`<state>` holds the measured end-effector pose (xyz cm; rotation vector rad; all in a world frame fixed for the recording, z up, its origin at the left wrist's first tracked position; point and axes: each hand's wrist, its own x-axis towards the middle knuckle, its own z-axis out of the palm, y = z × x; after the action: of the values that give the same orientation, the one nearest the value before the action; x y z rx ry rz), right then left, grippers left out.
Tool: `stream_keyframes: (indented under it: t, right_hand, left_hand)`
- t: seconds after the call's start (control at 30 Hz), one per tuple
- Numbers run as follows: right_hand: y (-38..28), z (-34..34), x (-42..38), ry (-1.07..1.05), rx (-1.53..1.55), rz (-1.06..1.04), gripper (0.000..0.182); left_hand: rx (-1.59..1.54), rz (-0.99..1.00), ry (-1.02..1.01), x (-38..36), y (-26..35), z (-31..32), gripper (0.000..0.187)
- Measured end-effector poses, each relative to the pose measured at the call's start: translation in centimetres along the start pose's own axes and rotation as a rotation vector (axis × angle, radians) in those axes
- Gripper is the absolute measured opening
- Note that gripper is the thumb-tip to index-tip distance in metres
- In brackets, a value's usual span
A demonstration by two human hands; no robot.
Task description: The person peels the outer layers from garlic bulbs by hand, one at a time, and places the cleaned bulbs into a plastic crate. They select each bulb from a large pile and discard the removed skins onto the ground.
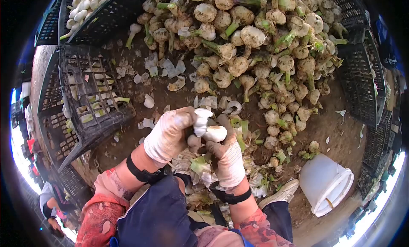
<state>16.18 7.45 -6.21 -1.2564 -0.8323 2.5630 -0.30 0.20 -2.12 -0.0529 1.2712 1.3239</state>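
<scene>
My left hand [170,132], in a soiled white work glove, is closed on a piece of white garlic skin [202,121] above the litter on the ground. Right beside it, my right hand [226,155], gloved the same way, has its fingers wrapped round a smooth white garlic bulb [215,133]. The skin and the bulb overlap between my fingertips. Beyond my hands rises a big heap of dirty garlic bulbs [238,66], many with green stem stubs.
A tipped black crate [91,115] with peeled garlic is on the left, another crate [108,19] behind it. Black crates [362,72] line the right side. A white bucket [319,179] lies near my shoe [281,193]. Peeled skins [170,68] litter the dirt. A person's arm [53,204] shows lower left.
</scene>
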Motion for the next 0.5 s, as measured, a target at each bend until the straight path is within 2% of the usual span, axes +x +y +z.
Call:
stream_keyframes:
  t: [0.03, 0.07, 0.1, 0.17, 0.2, 0.23, 0.27, 0.3, 0.33, 0.37, 0.4, 0.43, 0.47, 0.5]
  right_hand:
    - [0.0, -0.1, 0.0, -0.002, -0.002, -0.005, 0.083]
    - [-0.1, -0.2, 0.0, -0.005, 0.126, -0.006, 0.083]
    - [-0.1, -0.3, 0.0, -0.01, 0.252, -0.005, 0.083]
    - [-0.5, 0.6, 0.1, 0.029, 0.245, -0.04, 0.079]
    - [-1.4, 2.3, 0.2, 0.079, 0.129, -0.108, 0.076]
    - [-1.8, 3.7, 0.7, 0.131, 0.014, -0.177, 0.073]
    - [-1.2, 4.9, 2.4, -0.1, 0.314, 0.091, 0.075]
    - [-3.8, 8.3, -0.7, -0.336, -0.125, -0.117, 0.073]
    - [-4.5, 9.0, -0.8, -0.41, -0.376, -0.391, 0.073]
    - [-5.1, 9.5, -0.2, -0.473, -0.629, -0.666, 0.073]
    - [-4.6, 8.9, 2.5, -0.326, -0.809, -0.813, 0.068]
    - [-4.8, 8.1, 4.9, -0.156, -1.098, -0.735, 0.063]
    - [-4.0, 7.1, 7.4, 0.015, -1.502, -0.587, 0.061]
    - [-3.0, 5.2, 10.6, -0.013, -1.778, -0.472, 0.058]
  left_hand:
    - [-0.209, -0.021, -0.021, 0.1, 0.2, -0.1, 0.038]
    - [-0.306, 0.028, 0.059, 0.1, 0.6, -0.2, 0.036]
    - [-0.532, 0.111, -0.067, 0.8, 0.4, -2.9, 0.03]
    - [-0.244, 0.223, 0.331, 1.3, 0.5, -4.8, 0.035]
    - [-0.042, 0.289, 0.421, 1.4, 0.6, -4.7, 0.037]
    - [0.097, 0.225, 0.417, 2.1, -0.4, -6.1, 0.034]
    - [0.224, 0.21, 0.411, 3.3, -2.4, -8.4, 0.03]
    - [0.351, 0.19, 0.406, 4.6, -4.9, -10.4, 0.027]
    - [0.26, 0.652, 0.095, 5.1, -7.8, -10.7, 0.015]
    - [0.216, 0.306, 0.294, 4.6, -8.2, -10.4, 0.011]
    - [0.192, 0.234, 0.337, 4.4, -7.9, -9.7, 0.014]
    - [0.164, 0.166, 0.381, 4.3, -7.2, -8.7, 0.017]
    - [0.246, -0.027, 0.423, 3.3, -5.3, -7.4, 0.02]
    - [0.316, 0.079, 0.477, 3.9, -6.0, -7.5, 0.024]
